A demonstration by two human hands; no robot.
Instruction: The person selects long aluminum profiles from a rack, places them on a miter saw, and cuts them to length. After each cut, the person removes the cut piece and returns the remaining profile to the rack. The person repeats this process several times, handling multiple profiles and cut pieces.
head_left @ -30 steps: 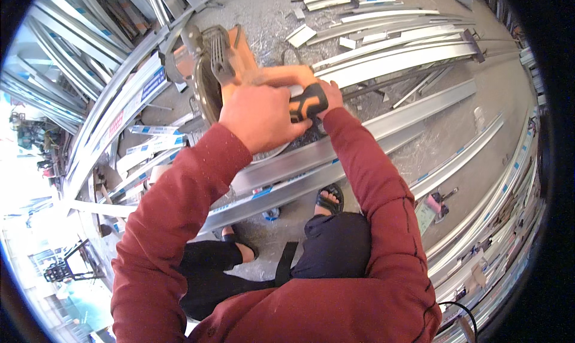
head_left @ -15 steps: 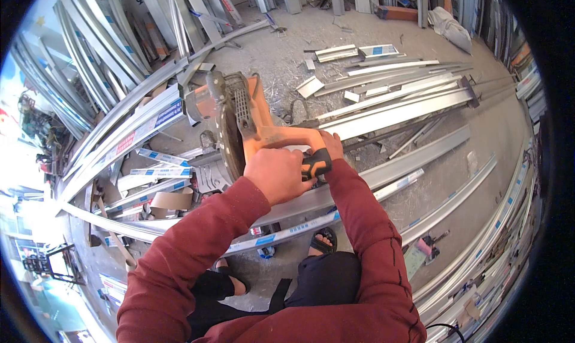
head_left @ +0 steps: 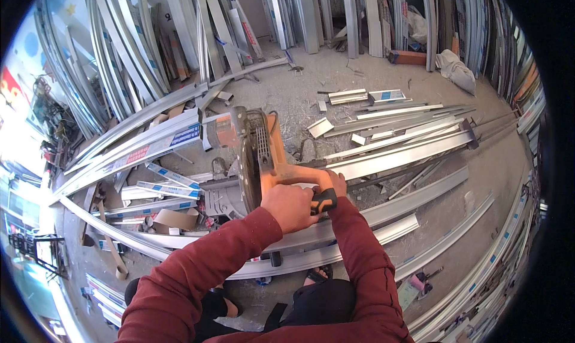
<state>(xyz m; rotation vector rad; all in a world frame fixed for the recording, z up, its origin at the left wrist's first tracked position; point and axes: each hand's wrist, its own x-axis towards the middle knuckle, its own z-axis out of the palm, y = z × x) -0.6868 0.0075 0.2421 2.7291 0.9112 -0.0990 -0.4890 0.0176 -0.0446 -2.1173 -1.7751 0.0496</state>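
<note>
An orange chop saw (head_left: 277,154) with a dark round blade guard (head_left: 250,163) stands before me on the floor. My left hand (head_left: 290,208) is closed round its orange-and-black handle (head_left: 323,202). Beyond the handle, my right hand (head_left: 339,184) is at the near end of a long silvery aluminium profile (head_left: 407,155) and seems closed on its edge; the handle and wrist hide most of the fingers. The profile runs off to the right, to a dark end piece (head_left: 469,134). The blade's lower part and any contact with metal are hidden.
Film-covered profiles (head_left: 171,140) lie left of the saw. Offcuts (head_left: 347,96) and thin strips lie beyond it. Long curved-looking profiles (head_left: 383,229) cross the floor before my feet. Upright profiles (head_left: 311,20) lean along the back; a white sack (head_left: 456,73) sits at back right.
The view has tilted, so the whole scene sits lower in the picture, with the saw slightly further right. Both hands keep their places at the saw handle and the profile.
</note>
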